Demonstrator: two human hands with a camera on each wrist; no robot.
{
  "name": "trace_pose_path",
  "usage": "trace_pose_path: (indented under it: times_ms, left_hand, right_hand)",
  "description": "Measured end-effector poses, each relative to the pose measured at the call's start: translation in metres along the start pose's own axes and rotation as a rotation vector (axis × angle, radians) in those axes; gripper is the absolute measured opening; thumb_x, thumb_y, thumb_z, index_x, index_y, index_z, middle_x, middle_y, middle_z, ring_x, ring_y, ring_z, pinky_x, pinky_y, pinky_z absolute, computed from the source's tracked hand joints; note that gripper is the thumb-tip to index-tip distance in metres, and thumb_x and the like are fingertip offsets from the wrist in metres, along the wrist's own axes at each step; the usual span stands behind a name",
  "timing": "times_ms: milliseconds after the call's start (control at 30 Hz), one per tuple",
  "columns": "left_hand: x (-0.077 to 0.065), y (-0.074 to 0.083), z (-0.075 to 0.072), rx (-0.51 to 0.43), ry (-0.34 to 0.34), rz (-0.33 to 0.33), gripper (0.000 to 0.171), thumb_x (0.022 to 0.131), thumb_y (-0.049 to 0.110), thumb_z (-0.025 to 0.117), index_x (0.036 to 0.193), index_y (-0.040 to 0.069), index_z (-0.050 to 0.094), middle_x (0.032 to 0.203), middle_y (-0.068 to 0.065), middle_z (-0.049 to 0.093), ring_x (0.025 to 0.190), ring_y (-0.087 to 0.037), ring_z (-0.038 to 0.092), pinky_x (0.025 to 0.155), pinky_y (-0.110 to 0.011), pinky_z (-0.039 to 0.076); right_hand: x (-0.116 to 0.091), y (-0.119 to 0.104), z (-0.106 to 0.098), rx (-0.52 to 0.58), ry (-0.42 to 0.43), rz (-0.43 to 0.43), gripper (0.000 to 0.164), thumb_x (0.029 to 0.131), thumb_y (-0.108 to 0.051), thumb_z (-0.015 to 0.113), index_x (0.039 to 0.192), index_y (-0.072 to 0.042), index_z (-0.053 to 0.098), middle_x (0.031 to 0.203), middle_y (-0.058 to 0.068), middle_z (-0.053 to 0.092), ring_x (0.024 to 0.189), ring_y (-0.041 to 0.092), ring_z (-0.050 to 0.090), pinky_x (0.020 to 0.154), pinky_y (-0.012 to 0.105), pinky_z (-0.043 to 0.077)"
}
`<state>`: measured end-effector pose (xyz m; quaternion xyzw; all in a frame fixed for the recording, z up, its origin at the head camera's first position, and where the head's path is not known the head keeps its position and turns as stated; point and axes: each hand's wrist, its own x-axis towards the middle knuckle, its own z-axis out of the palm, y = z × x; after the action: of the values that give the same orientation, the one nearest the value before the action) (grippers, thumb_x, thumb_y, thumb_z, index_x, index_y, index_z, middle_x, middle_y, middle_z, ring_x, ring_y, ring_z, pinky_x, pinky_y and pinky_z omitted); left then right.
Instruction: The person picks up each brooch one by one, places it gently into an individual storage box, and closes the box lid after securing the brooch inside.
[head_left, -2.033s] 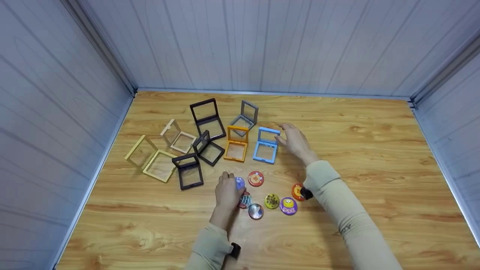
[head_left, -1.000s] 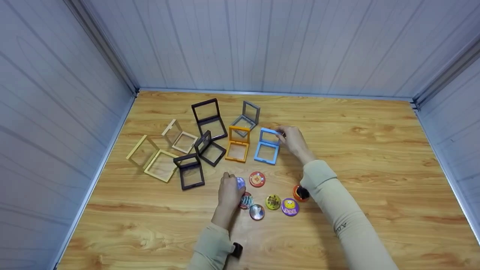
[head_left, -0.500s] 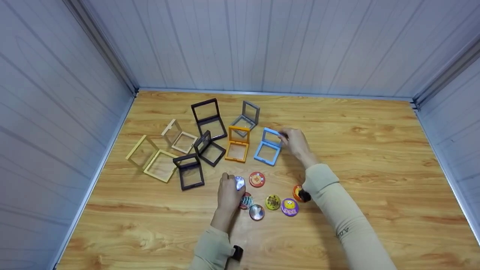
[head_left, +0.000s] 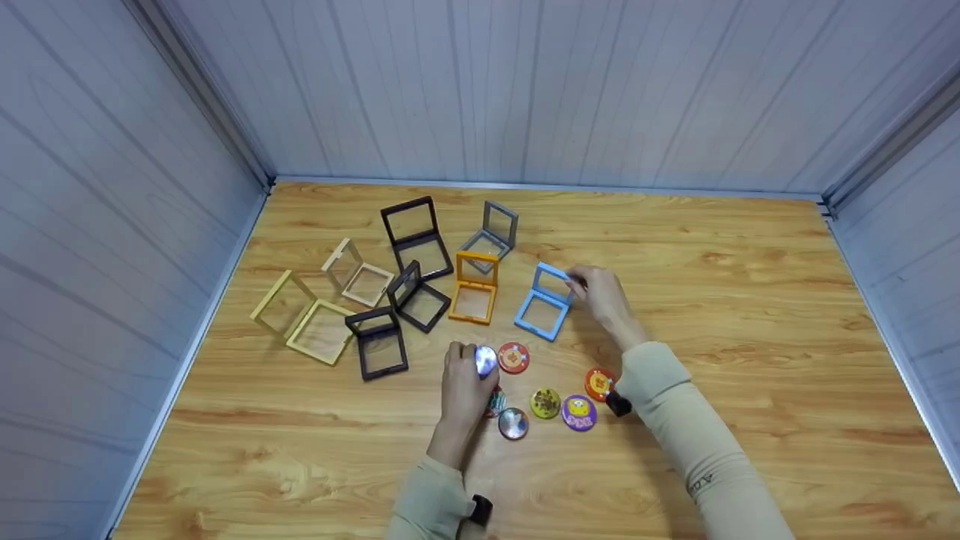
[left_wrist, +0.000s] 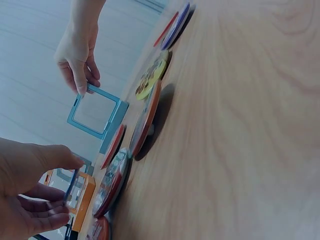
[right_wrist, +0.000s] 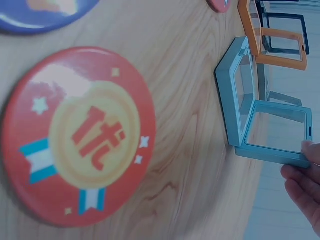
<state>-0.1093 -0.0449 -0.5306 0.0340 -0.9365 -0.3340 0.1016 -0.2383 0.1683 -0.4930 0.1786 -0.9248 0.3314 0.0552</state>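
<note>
My left hand point(head_left: 466, 390) pinches a round blue-purple pin badge point(head_left: 486, 361) between thumb and fingers, holding it tilted off the table. In the left wrist view that badge point(left_wrist: 73, 184) shows edge-on. My right hand point(head_left: 604, 301) pinches the raised lid of a light blue hinged display frame point(head_left: 550, 298), whose base rests on the table. In the right wrist view, thumb and fingers grip the lid's corner of this frame point(right_wrist: 227, 95). Just right of the held badge lies a red badge point(head_left: 514, 358). A striped badge point(head_left: 496, 403) is partly hidden by my left hand.
Near my right sleeve lie an orange-red badge point(head_left: 599, 383), a purple badge point(head_left: 579, 412) and a yellow badge point(head_left: 545, 403). A silvery badge point(head_left: 514, 424) is closer to me. Left of the blue frame stand an orange frame point(head_left: 471, 321), a grey frame point(head_left: 514, 229) and several other opened frames.
My right hand has come to the blue frame's lid, gripped it, and turned and drawn the frame towards me and to the right. My left hand has tilted up the blue-purple badge and shifted slightly right.
</note>
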Motion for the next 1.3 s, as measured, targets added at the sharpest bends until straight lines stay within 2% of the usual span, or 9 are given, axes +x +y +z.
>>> trace_pose_path:
  times_ms: [267, 533, 800, 933, 1300]
  left_hand:
    - [0.000, 0.007, 0.005, -0.040, 0.015, 0.027, 0.039, 0.070, 0.014, 0.073, 0.101, -0.006, 0.058, 0.092, -0.010, 0.046, 0.087, -0.022, 0.048, 0.076, -0.033, 0.046]
    - [0.000, 0.011, 0.011, -0.058, 0.062, 0.107, 0.040, 0.068, 0.014, 0.073, 0.099, -0.007, 0.058, 0.090, -0.010, 0.046, 0.084, -0.022, 0.048, 0.074, -0.033, 0.046]
    - [0.000, 0.016, 0.014, -0.078, 0.057, 0.130, 0.041, 0.067, 0.014, 0.075, 0.098, -0.007, 0.058, 0.091, -0.010, 0.046, 0.085, -0.023, 0.048, 0.077, -0.033, 0.045]
    - [0.000, 0.018, 0.016, -0.065, 0.073, 0.163, 0.039, 0.066, 0.014, 0.075, 0.095, -0.005, 0.058, 0.090, -0.010, 0.046, 0.084, -0.023, 0.048, 0.076, -0.033, 0.045]
    - [0.003, 0.023, 0.025, -0.073, 0.042, 0.218, 0.035, 0.070, 0.015, 0.072, 0.096, -0.004, 0.058, 0.090, -0.009, 0.046, 0.083, -0.020, 0.048, 0.074, -0.031, 0.046]
  right_hand:
    - [-0.015, 0.002, -0.002, -0.003, 0.026, 0.001, 0.016, 0.085, -0.004, 0.057, 0.095, 0.006, 0.064, 0.086, 0.016, 0.065, 0.077, 0.025, 0.061, 0.067, 0.036, 0.050]
    - [-0.033, -0.002, -0.003, 0.005, 0.069, 0.037, 0.014, 0.083, -0.002, 0.058, 0.093, 0.006, 0.065, 0.085, 0.017, 0.065, 0.078, 0.027, 0.062, 0.067, 0.037, 0.050]
    - [-0.052, -0.006, -0.005, 0.029, 0.109, 0.072, 0.016, 0.083, -0.002, 0.059, 0.095, 0.006, 0.064, 0.087, 0.019, 0.064, 0.079, 0.029, 0.062, 0.069, 0.036, 0.051]
    - [-0.061, -0.006, -0.005, 0.019, 0.148, 0.071, 0.016, 0.082, -0.003, 0.060, 0.094, 0.006, 0.065, 0.086, 0.018, 0.065, 0.076, 0.027, 0.062, 0.066, 0.036, 0.051]
    - [-0.072, -0.006, -0.003, 0.022, 0.191, 0.095, 0.016, 0.081, -0.002, 0.061, 0.094, 0.006, 0.065, 0.085, 0.018, 0.065, 0.075, 0.027, 0.062, 0.065, 0.036, 0.051]
